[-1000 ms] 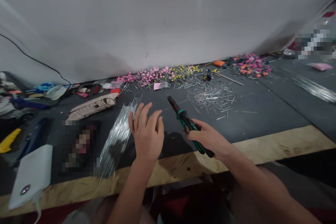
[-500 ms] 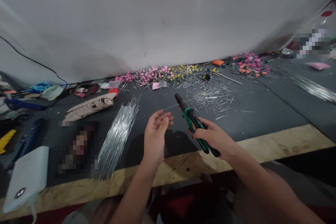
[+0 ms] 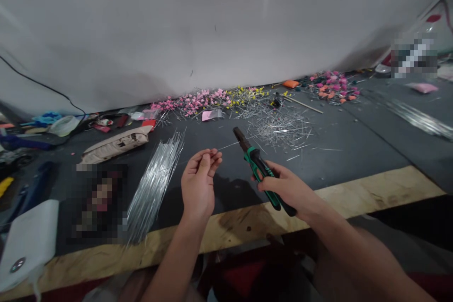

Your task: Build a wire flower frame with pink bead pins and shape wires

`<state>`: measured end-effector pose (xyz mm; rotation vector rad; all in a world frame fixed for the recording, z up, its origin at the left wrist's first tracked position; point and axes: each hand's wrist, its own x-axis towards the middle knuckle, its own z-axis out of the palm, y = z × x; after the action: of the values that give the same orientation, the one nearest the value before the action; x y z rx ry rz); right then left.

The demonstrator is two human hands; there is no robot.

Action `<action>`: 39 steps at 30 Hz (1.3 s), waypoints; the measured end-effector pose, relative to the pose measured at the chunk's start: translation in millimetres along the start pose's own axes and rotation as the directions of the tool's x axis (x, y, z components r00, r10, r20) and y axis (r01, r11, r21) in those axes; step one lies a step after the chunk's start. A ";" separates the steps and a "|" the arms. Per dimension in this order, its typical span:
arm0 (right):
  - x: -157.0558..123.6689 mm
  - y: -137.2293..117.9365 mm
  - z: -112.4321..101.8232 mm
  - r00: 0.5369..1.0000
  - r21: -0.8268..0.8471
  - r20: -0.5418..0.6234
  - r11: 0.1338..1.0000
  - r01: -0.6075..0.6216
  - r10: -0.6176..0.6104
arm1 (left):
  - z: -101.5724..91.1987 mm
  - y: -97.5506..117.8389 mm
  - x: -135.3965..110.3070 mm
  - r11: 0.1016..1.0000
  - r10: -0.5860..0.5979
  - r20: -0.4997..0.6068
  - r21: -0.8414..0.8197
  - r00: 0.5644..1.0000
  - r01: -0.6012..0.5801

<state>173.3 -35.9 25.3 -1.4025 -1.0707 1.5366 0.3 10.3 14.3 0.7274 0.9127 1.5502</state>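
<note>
Green-and-black pliers (image 3: 257,167) are gripped in my right hand (image 3: 285,186), their dark jaws pointing up and away. A thin wire (image 3: 228,145) runs from the jaws to my left hand (image 3: 201,177), where thumb and fingertips pinch it. To the left of that hand lies a bundle of long straight silver wires (image 3: 154,188). Beyond the pliers is a loose heap of short cut wires (image 3: 279,127). Whether the jaws are fully closed on the wire is too fine to tell.
Wire stems tipped with pink pieces (image 3: 201,100) and yellow pieces (image 3: 247,94) line the wall. More magenta and orange tips (image 3: 334,86) lie to the right, with another wire bundle (image 3: 417,118). A beige pouch (image 3: 115,145) and a white power bank (image 3: 30,243) sit left.
My left hand has moved left, away from the pliers, and its fingers have closed on the wire. The pliers stay in my right hand, nearly in place.
</note>
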 end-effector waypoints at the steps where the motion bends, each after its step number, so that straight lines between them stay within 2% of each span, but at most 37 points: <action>1: -0.4 -0.4 0.3 1.000 0.010 0.004 1.000 -0.007 0.007 | -0.2 0.5 -0.1 1.000 0.001 0.001 0.004 1.000 -0.001; 8: -2.4 -0.4 6.8 0.996 0.082 0.084 0.997 -0.002 -0.005 | 2.0 1.4 -3.0 1.000 -0.002 0.004 0.020 1.000 0.002; 20: -3.5 1.0 19.4 0.989 -0.049 0.122 0.995 0.084 -0.078 | 4.7 3.4 -7.4 0.999 0.037 0.016 0.016 0.999 -0.037; 26: -3.3 2.6 22.5 0.977 -0.039 0.171 0.990 0.139 -0.130 | 4.9 -2.8 -9.9 0.993 0.071 -0.004 0.097 0.997 -0.070; 33: -1.3 5.1 24.0 0.972 -0.115 0.178 0.978 0.174 -0.152 | 7.6 -6.5 -10.0 0.997 0.014 -0.004 0.072 1.000 -0.014; 39: 3.2 8.3 23.5 0.974 -0.089 0.188 0.986 0.143 -0.124 | 8.4 -11.1 -8.4 0.997 -0.003 -0.021 0.074 1.000 0.004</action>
<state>149.5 -37.6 17.2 -1.2468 -1.3441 1.5523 14.5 4.1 9.3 0.7631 0.9906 1.5302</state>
